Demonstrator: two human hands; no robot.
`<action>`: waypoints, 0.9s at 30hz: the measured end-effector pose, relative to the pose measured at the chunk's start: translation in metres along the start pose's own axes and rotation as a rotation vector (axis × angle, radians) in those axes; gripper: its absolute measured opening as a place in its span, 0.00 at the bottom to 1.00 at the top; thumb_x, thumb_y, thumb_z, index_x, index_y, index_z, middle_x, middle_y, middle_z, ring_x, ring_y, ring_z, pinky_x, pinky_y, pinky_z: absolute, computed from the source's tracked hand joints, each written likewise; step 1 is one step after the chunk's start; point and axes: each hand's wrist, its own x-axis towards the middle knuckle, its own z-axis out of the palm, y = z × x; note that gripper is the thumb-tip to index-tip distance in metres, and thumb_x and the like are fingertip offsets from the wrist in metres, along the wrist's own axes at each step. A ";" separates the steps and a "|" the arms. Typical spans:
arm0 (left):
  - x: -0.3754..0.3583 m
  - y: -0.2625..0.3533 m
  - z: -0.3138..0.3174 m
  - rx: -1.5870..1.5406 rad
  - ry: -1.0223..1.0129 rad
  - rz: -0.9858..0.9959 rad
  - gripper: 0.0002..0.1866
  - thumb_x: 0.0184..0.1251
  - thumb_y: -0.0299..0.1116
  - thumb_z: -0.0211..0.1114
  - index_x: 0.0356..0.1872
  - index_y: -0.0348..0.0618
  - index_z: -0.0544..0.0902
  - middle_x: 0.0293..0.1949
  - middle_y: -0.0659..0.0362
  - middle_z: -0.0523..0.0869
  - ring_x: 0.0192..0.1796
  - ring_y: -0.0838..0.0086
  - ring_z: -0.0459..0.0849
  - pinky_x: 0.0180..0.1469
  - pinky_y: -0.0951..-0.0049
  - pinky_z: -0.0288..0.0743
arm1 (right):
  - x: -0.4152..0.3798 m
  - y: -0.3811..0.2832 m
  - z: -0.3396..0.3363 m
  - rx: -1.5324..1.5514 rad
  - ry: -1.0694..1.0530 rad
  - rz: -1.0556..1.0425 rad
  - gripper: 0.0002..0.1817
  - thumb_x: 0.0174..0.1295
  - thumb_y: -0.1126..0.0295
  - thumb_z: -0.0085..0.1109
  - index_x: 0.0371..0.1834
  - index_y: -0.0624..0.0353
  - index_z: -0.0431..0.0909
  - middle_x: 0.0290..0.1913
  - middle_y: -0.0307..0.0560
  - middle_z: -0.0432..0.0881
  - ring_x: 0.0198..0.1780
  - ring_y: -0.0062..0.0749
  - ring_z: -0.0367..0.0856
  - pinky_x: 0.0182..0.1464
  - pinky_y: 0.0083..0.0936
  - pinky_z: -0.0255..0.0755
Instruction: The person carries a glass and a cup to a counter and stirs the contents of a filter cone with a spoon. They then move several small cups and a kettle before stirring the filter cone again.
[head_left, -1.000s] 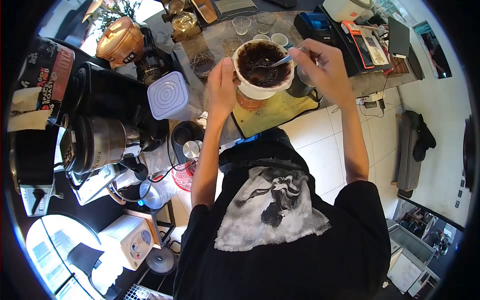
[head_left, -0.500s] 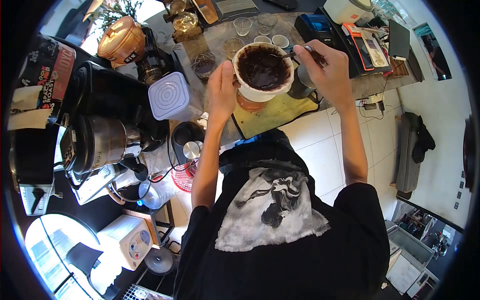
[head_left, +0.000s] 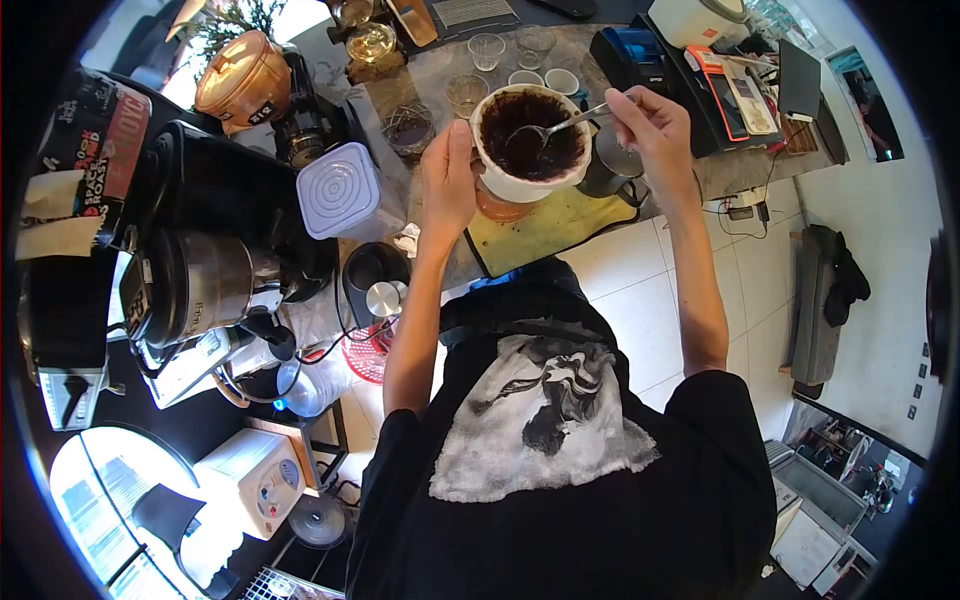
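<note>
A white coffee dripper lined with dark wet coffee grounds stands in front of me, at the upper middle of the head view. My left hand is closed on its left side, thumb up against the rim; the other fingers are partly hidden. Pinched by the handle in my right hand is a metal spoon, its bowl over the grounds inside the dripper. Below the dripper an orange-brown round base shows, resting by a yellow mat. A dark metal pitcher sits just right of the dripper.
Glasses and small white cups stand behind the dripper. A lidded plastic container is to the left, near a coffee machine. At the right are a blue-black printer and an orange card terminal.
My right hand has shifted slightly and the spoon has lifted out of the grounds, its bowl now visible and farther left. My left hand keeps its hold on the dripper.
</note>
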 end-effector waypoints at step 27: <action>-0.002 -0.004 0.003 0.030 0.032 0.016 0.23 0.82 0.45 0.45 0.37 0.34 0.79 0.27 0.65 0.76 0.30 0.82 0.72 0.35 0.77 0.69 | -0.019 -0.013 0.012 -0.560 0.106 -0.366 0.13 0.65 0.66 0.65 0.28 0.66 0.80 0.18 0.41 0.75 0.20 0.16 0.68 0.23 0.20 0.59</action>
